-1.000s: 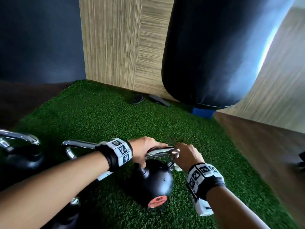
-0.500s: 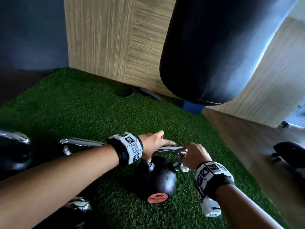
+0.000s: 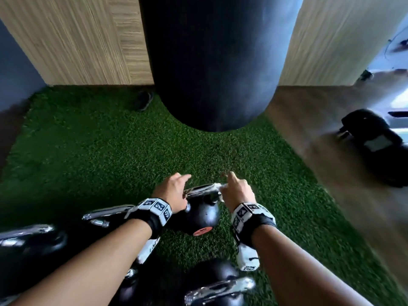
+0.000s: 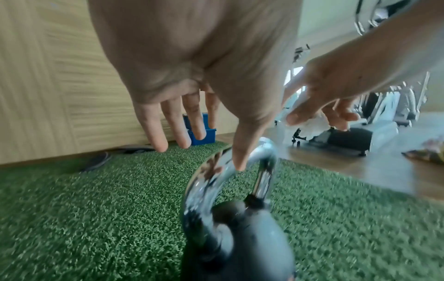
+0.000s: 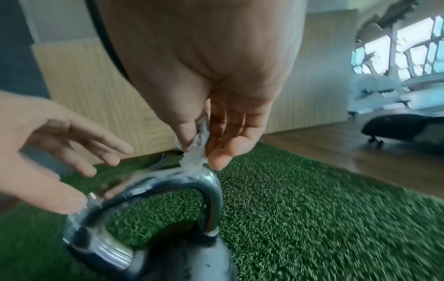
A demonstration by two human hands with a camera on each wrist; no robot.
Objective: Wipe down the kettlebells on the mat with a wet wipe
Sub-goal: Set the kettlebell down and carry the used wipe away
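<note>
A black kettlebell [image 3: 199,217] with a chrome handle [image 3: 202,189] stands upright on the green mat [image 3: 99,155]. The left hand [image 3: 171,191], fingers straight and spread, touches the handle's 9 o'clock end with its thumb. At the 3 o'clock end, the right hand [image 3: 237,193] pinches a crumpled wet wipe [image 5: 195,152] against the handle.

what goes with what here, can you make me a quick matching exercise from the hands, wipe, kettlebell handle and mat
Things:
1. left hand
2. wet wipe
3. kettlebell handle
4. mat

Descriptions:
a. green artificial grass
b. shiny chrome
c. pinched in the right hand, white and crumpled
d. fingers spread straight, thumb on the handle

Pairs: 1-d, 2-c, 3-b, 4-a
</note>
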